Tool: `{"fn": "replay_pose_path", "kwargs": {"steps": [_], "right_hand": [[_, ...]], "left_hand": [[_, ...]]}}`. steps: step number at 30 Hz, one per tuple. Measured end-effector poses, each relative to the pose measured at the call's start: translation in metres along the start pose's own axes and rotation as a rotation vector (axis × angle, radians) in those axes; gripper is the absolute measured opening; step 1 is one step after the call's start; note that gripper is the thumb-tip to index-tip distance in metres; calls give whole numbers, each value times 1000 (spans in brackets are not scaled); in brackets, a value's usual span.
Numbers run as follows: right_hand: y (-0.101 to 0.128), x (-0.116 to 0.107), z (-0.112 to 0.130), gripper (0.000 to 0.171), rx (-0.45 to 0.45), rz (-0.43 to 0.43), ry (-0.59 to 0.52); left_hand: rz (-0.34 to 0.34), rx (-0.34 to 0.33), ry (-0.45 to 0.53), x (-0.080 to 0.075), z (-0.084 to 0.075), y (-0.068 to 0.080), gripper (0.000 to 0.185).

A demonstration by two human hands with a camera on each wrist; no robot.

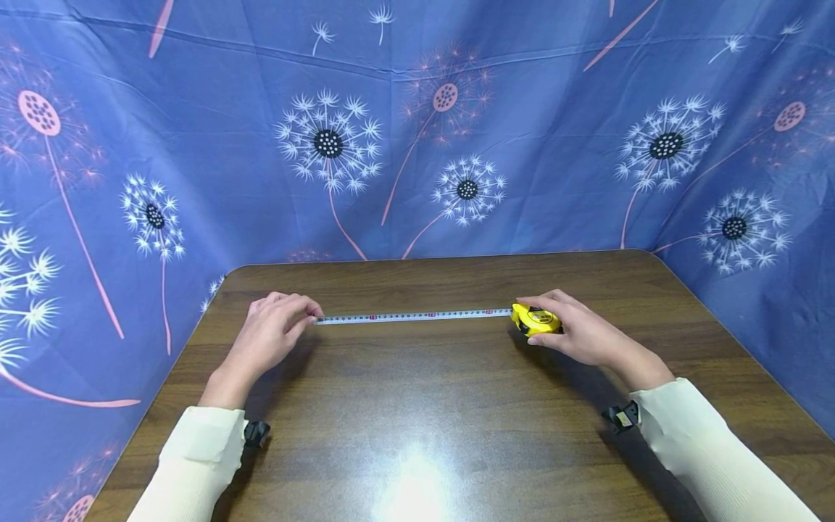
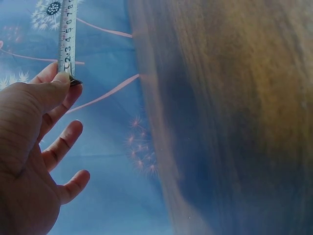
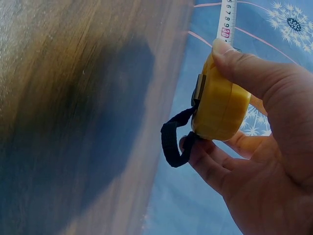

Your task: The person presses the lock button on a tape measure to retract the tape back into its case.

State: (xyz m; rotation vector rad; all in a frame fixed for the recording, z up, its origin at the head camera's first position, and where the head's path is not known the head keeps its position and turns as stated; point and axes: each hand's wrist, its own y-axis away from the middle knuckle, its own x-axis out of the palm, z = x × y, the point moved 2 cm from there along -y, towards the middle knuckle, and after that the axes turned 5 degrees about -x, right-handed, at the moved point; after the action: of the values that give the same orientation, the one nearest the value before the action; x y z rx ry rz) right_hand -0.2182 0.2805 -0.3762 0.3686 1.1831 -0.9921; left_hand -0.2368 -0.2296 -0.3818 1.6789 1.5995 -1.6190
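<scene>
Extending straight, yellow tape measure (black strap)

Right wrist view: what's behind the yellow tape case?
Blue dandelion-print cloth and parts of the right hand show past the yellow tape case; what its body covers can't be seen.

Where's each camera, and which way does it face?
Head: worn on the head, facing forward and down at table and yellow tape measure; left hand, right hand, pale sleeves show.
Left wrist: worn there, facing that hand pinching the blade at its end.
Right wrist: worn there, facing that hand gripping the case.
Both wrist views share blade, table and floral cloth.
</scene>
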Motion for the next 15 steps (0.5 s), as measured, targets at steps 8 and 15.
{"fn": "replay_pose_path", "kwargs": {"steps": [8, 15], "right_hand": [[1, 1, 0, 68, 16, -2, -7], [-1, 5, 1, 67, 28, 1, -39]], "left_hand": [[4, -8, 7, 1, 0, 1, 18], [12, -15, 9, 2, -2, -1, 18]]}}
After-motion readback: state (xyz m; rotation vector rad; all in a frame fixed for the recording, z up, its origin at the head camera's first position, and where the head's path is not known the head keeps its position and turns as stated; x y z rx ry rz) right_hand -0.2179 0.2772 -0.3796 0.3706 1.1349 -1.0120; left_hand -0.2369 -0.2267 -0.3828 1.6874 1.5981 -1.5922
